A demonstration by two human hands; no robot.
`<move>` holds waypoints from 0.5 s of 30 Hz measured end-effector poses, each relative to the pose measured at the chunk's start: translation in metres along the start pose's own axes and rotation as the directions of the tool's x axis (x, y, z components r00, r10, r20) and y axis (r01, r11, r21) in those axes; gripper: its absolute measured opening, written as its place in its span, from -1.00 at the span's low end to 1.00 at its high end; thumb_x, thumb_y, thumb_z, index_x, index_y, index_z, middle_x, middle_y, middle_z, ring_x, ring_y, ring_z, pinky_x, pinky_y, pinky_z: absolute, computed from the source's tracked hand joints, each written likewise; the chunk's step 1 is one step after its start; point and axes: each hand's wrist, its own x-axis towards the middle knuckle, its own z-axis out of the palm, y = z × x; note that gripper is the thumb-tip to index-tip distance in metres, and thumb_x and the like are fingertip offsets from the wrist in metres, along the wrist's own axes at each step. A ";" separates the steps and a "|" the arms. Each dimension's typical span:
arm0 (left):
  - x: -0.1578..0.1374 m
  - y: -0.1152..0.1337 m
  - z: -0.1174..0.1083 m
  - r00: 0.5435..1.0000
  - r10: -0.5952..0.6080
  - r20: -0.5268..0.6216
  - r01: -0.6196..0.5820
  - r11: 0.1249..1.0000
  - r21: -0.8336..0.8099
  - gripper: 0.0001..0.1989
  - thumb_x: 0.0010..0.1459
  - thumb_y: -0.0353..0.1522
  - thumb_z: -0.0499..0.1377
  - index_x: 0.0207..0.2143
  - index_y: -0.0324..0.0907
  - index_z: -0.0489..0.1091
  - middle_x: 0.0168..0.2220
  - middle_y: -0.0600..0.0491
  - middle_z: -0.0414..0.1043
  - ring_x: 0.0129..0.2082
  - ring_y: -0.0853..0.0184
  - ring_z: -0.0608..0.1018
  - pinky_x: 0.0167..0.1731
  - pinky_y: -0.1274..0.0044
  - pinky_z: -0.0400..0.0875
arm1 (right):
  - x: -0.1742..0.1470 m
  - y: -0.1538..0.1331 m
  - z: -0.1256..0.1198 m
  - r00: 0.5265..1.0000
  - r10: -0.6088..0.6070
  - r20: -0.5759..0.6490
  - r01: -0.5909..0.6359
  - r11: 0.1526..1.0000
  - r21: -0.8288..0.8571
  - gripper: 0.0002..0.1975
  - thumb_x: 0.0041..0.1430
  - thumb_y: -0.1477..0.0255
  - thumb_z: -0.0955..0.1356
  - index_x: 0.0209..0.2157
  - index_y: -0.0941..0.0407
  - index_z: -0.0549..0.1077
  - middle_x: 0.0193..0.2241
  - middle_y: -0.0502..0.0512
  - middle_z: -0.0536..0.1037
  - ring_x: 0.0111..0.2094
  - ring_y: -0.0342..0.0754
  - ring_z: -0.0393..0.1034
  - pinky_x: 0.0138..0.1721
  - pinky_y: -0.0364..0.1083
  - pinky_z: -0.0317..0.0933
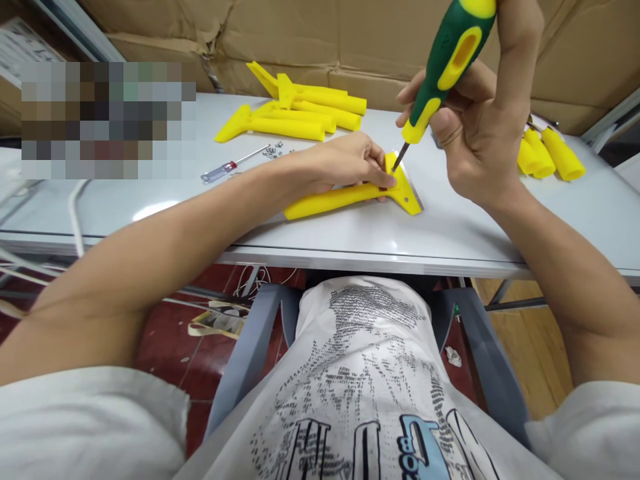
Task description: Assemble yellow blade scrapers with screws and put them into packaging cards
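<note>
My left hand [357, 163] is closed on the neck of a yellow scraper [333, 200] that lies on the table, its metal blade [414, 187] facing right. In my right hand [483, 133] is a green and yellow screwdriver [445, 73], held tilted with the handle up. Its tip meets the scraper head near my left fingertips; a screw under the tip is too small to make out. One screw [406, 199] shows on the nearer side of the head.
Several yellow scraper handles [300, 127] lie behind my left hand. A second screwdriver [230, 167] and small screws [273, 151] are left of them. More yellow scrapers [563, 153] lie at the right. Cardboard [300, 40] lines the table's back.
</note>
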 end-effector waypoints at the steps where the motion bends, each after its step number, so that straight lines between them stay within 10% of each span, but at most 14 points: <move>1: 0.000 -0.001 0.000 1.000 0.006 0.001 -0.006 1.000 0.000 -0.81 0.13 -0.37 0.53 -0.40 -0.15 0.57 -0.36 0.01 0.67 -0.18 0.21 0.68 -0.06 0.38 0.47 | 0.000 0.001 0.000 1.000 -0.006 0.004 0.006 1.000 -0.008 -0.39 0.65 0.11 0.27 0.57 -0.41 0.02 0.12 -0.26 0.65 0.03 -0.25 0.72 -0.01 -0.14 0.65; 7: 0.001 -0.003 -0.001 1.000 0.017 -0.004 -0.017 1.000 0.016 -0.82 0.14 -0.36 0.53 -0.37 -0.16 0.59 -0.33 -0.01 0.69 -0.18 0.22 0.68 -0.04 0.37 0.49 | -0.004 0.006 0.001 0.999 -0.011 -0.041 0.009 0.998 -0.060 -0.29 0.56 0.07 0.41 0.55 -0.46 0.05 0.14 -0.27 0.67 0.11 -0.16 0.72 0.00 -0.15 0.67; 15: 0.001 -0.004 -0.001 1.000 0.023 -0.009 -0.023 0.999 -0.024 -0.86 0.17 -0.44 0.51 -0.34 -0.18 0.61 -0.33 0.00 0.67 -0.23 0.28 0.65 -0.12 0.42 0.41 | -0.024 0.040 0.018 0.918 -0.092 -0.385 -0.037 0.949 -0.314 -0.20 0.31 -0.25 0.43 0.40 -0.11 0.37 -0.11 -0.20 0.62 -0.53 -0.43 0.41 -0.57 -0.29 0.07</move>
